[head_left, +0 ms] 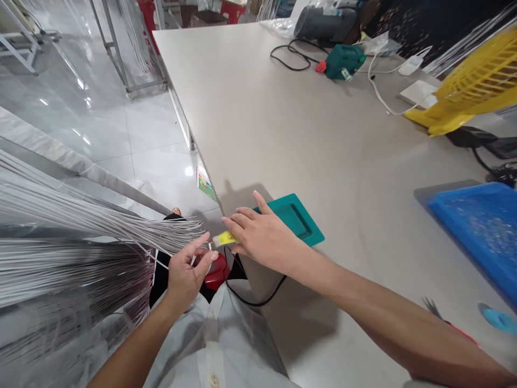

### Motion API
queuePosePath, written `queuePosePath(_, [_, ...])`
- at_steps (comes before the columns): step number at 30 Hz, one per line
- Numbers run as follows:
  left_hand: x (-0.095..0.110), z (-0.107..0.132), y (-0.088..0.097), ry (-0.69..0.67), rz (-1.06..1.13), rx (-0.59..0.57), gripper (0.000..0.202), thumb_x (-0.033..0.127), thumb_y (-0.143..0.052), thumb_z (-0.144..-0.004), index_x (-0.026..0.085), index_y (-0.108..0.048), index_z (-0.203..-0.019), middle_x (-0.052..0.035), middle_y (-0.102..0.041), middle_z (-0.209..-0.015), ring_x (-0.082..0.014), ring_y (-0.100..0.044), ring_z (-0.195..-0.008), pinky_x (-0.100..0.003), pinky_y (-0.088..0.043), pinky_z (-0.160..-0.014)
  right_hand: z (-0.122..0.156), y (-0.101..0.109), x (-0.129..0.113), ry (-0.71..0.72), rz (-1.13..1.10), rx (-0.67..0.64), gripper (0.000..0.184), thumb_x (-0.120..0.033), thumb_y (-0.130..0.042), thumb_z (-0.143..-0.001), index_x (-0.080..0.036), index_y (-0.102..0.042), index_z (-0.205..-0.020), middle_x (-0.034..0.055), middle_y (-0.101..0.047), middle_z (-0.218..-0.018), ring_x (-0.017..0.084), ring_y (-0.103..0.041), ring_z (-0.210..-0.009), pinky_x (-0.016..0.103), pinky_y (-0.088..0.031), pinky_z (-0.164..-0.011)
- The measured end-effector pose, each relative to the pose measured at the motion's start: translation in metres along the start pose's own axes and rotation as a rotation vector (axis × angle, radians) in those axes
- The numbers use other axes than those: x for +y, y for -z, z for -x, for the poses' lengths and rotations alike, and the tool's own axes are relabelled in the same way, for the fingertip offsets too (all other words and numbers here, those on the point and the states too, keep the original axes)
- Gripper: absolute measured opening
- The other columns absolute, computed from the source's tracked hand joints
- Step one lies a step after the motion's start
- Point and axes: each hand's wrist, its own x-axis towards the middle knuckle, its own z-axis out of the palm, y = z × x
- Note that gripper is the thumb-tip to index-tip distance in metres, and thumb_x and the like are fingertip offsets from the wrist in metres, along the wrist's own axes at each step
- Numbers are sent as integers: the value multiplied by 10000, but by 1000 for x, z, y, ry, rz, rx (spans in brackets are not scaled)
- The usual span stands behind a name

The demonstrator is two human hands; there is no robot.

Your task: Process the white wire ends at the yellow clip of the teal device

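Note:
My left hand [184,275] is closed in a pinch, thumb and forefinger around the end of a thin white cable [210,247]. Fingers of my right hand [269,240] wrap a yellow hand tool [226,237] with a pale tip, which points left and meets or nearly meets the cable end. Most of the tool is hidden under that hand. Just beyond the right hand a teal tray [317,235] lies on the table, partly covered. A large bundle of thin white cables [100,207] comes in from the left, its ends near my left hand.
A black cord [258,305] loops over the table's near edge [218,196]. To the right lie a blue tray [464,207] and a yellow fan-like object [476,86]. At the back stand a green device [343,60] and a grey motor [327,24]. A red object [216,272] shows below my hands.

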Motion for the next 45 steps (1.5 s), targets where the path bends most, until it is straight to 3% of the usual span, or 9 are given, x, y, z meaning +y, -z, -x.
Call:
queuePosePath(5, [8,3,5,34,74,5,459,260,-692,-656,143,-608,-1091,30,-632,-603,-95,-536,-528,-216,-432,-538,1,-1,2,-3,-26,50,450,-403,-579,-786,-107,-537,-1123,116,-642,-945,262,-539,-986,553,-221,-1005])
queuePosePath(10, [17,7,13,71,243,44,343,252,-702,-649,147,-590,-956,11,-661,-609,-113,-600,-605,-229,-454,-619,6,4,-6,25,-161,245,469,-482,-544,-782,-103,-583,-1055,121,-647,-941,259,-559,-967,528,-305,-975])
queuePosePath(14, [20,12,17,115,348,-5,197,260,-707,-643,143,-604,-764,-18,-667,-621,-107,-590,-574,-202,-436,-548,10,3,-32,-38,-433,480,209,-229,-467,-857,-133,-610,-976,95,-655,-904,164,-597,-820,309,-497,-763])
queuePosePath(20, [24,21,14,132,434,-83,165,278,-684,-671,132,-630,-727,11,-595,-539,-46,-450,-415,-164,-344,-409,3,-11,-59,-233,-1052,424,124,-229,-558,-799,-163,-646,-856,63,-637,-815,132,-593,-749,246,-509,-664])
queuePosePath(28, [22,24,16,77,284,-121,144,284,-651,-709,143,-623,-698,-14,-623,-595,-103,-543,-543,-207,-435,-529,-5,-23,-71,-363,-1474,553,158,-320,-615,-763,-188,-681,-705,31,-644,-635,137,-566,-664,272,-500,-636])
queuePosePath(31, [21,24,18,37,190,-153,131,272,-640,-720,148,-629,-679,-11,-629,-592,-117,-563,-576,-222,-451,-570,-5,-28,-70,-405,-1691,431,246,-392,-617,-747,-159,-657,-679,17,-598,-609,100,-516,-503,220,-449,-446])
queuePosePath(34, [19,22,20,33,115,-155,131,275,-642,-715,151,-640,-675,-16,-644,-609,-127,-572,-596,-230,-452,-587,-3,-27,-62,-291,-1582,316,238,-357,-572,-788,-150,-649,-702,14,-583,-610,95,-516,-513,215,-449,-462])
queuePosePath(40, [10,17,23,18,-98,41,237,291,-686,-661,158,-666,-855,-13,-637,-711,-99,-488,-530,-216,-396,-521,5,-17,-52,-280,-1151,523,185,-254,-568,-788,-151,-652,-916,75,-615,-835,116,-563,-656,225,-474,-546])
queuePosePath(45, [7,16,12,-74,-85,-115,159,269,-662,-671,165,-679,-789,-23,-645,-745,-156,-568,-690,-232,-433,-621,2,-18,-63,-171,-1140,479,154,-219,-560,-783,-162,-658,-886,38,-589,-752,104,-549,-636,218,-464,-575])
